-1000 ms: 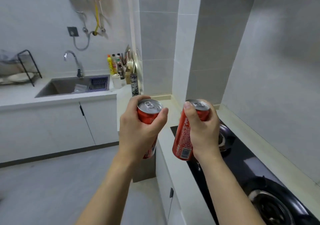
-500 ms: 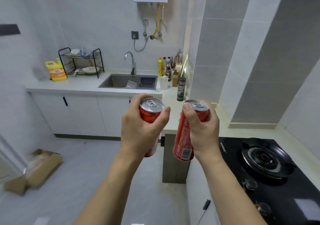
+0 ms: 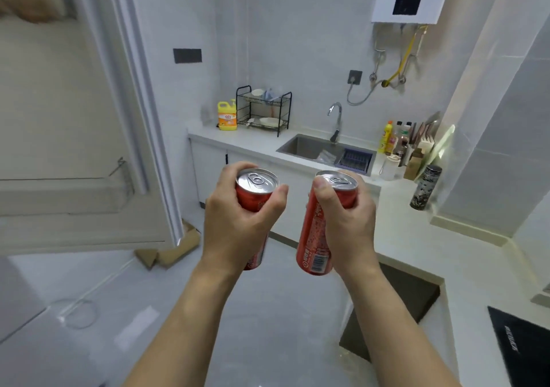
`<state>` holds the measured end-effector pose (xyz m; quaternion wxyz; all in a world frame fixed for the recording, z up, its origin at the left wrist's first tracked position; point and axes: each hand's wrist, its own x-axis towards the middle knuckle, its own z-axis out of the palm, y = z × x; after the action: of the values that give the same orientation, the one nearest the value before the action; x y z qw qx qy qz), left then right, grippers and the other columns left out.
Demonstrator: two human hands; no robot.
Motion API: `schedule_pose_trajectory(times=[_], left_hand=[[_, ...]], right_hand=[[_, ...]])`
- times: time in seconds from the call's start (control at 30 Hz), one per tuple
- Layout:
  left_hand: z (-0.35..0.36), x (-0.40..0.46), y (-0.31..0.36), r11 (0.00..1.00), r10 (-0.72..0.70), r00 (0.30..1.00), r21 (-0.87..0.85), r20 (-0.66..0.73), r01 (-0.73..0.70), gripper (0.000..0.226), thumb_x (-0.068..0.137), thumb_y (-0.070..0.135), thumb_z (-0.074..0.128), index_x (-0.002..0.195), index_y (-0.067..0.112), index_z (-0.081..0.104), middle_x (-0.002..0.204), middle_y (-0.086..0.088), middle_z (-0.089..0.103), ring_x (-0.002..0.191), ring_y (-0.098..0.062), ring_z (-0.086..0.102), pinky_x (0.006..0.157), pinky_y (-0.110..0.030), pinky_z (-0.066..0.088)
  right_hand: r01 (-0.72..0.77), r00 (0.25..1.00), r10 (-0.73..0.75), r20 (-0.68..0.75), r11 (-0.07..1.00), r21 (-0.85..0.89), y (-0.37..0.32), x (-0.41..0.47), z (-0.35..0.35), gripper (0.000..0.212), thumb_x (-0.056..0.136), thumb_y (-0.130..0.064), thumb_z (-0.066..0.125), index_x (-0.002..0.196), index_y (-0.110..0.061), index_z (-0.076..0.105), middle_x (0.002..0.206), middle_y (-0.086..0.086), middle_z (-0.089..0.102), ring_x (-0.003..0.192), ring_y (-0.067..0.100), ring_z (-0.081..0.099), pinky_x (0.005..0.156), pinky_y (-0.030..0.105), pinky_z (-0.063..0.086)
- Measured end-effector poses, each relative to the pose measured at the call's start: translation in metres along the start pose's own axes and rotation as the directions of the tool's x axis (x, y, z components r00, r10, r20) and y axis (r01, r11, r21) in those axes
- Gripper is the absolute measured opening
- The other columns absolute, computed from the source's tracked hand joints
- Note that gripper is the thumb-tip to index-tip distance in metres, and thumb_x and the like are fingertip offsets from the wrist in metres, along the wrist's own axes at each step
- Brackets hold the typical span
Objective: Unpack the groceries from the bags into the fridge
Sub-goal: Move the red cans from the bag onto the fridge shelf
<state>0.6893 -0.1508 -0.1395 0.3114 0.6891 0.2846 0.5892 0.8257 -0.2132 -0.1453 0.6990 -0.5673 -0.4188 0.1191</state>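
Observation:
I hold two red drink cans with silver tops upright in front of my chest. My left hand (image 3: 238,226) grips the left can (image 3: 256,189), covering most of its body. My right hand (image 3: 346,226) grips the right can (image 3: 315,238), whose barcode faces me. The open fridge door (image 3: 89,119) fills the left side, with a clear door shelf (image 3: 65,193) at about the height of the cans. The fridge interior is not in view.
A white counter (image 3: 416,238) runs along the back and right with a sink (image 3: 309,148), a dish rack (image 3: 263,110), a yellow detergent bottle (image 3: 227,116) and a black hob (image 3: 520,345). Flattened cardboard (image 3: 169,252) lies on the grey floor below the door.
The view has swung left: the hob slid off to the right and the open fridge door came into view. Both hands keep the same grip on the cans.

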Motion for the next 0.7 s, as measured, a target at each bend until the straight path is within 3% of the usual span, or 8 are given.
schedule_pose_trajectory(times=[0.2, 0.3, 0.47, 0.63, 0.7], left_hand=[[-0.069, -0.009, -0.002, 0.987, -0.023, 0.978, 0.148, -0.205, 0.054, 0.040, 0.072, 0.043, 0.075, 0.103, 0.023, 0.058, 0.084, 0.012, 0.066, 0.077, -0.004, 0.067, 0.062, -0.012, 0.049], [-0.101, -0.020, 0.003, 0.974, -0.027, 0.953, 0.208, -0.302, 0.093, 0.039, 0.072, 0.040, 0.076, 0.102, 0.022, 0.058, 0.080, 0.012, 0.067, 0.074, -0.003, 0.066, 0.061, -0.011, 0.048], [-0.156, -0.045, 0.016, 0.925, 0.037, 0.904, 0.357, -0.427, 0.131, 0.045, 0.070, 0.051, 0.070, 0.101, 0.022, 0.058, 0.086, 0.017, 0.066, 0.076, -0.002, 0.065, 0.063, -0.010, 0.046], [-0.207, -0.074, 0.032, 0.863, 0.092, 0.834, 0.462, -0.543, 0.206, 0.043, 0.070, 0.053, 0.069, 0.099, 0.023, 0.057, 0.089, 0.020, 0.065, 0.077, -0.002, 0.065, 0.063, -0.012, 0.049], [-0.226, -0.087, 0.040, 0.838, 0.117, 0.805, 0.493, -0.581, 0.235, 0.043, 0.070, 0.052, 0.069, 0.099, 0.022, 0.058, 0.090, 0.020, 0.064, 0.076, -0.001, 0.065, 0.063, -0.010, 0.047]], right_hand=[[-0.022, 0.980, -0.003, 0.197, 0.992, 0.125, -0.012, -0.015, 0.064, 0.025, 0.069, -0.059, 0.067, 0.085, -0.041, 0.059, 0.085, 0.004, 0.067, 0.081, 0.026, 0.068, 0.075, 0.050, 0.058], [-0.057, 0.954, -0.001, 0.300, 0.981, 0.184, -0.020, -0.027, 0.093, 0.029, 0.068, -0.057, 0.068, 0.087, -0.036, 0.061, 0.084, 0.004, 0.068, 0.079, 0.024, 0.068, 0.074, 0.050, 0.058], [-0.156, 0.886, 0.007, 0.464, 0.947, 0.281, -0.035, -0.059, 0.141, 0.039, 0.065, -0.057, 0.070, 0.093, -0.032, 0.061, 0.087, 0.004, 0.068, 0.080, 0.023, 0.069, 0.071, 0.042, 0.059], [-0.236, 0.808, -0.006, 0.589, 0.913, 0.333, -0.053, -0.098, 0.185, 0.043, 0.064, -0.057, 0.075, 0.095, -0.031, 0.061, 0.090, 0.005, 0.069, 0.085, 0.030, 0.068, 0.078, 0.055, 0.056], [-0.252, 0.776, -0.027, 0.631, 0.902, 0.349, -0.062, -0.115, 0.200, 0.041, 0.065, -0.055, 0.075, 0.094, -0.029, 0.062, 0.088, 0.002, 0.070, 0.084, 0.027, 0.069, 0.079, 0.053, 0.057]])
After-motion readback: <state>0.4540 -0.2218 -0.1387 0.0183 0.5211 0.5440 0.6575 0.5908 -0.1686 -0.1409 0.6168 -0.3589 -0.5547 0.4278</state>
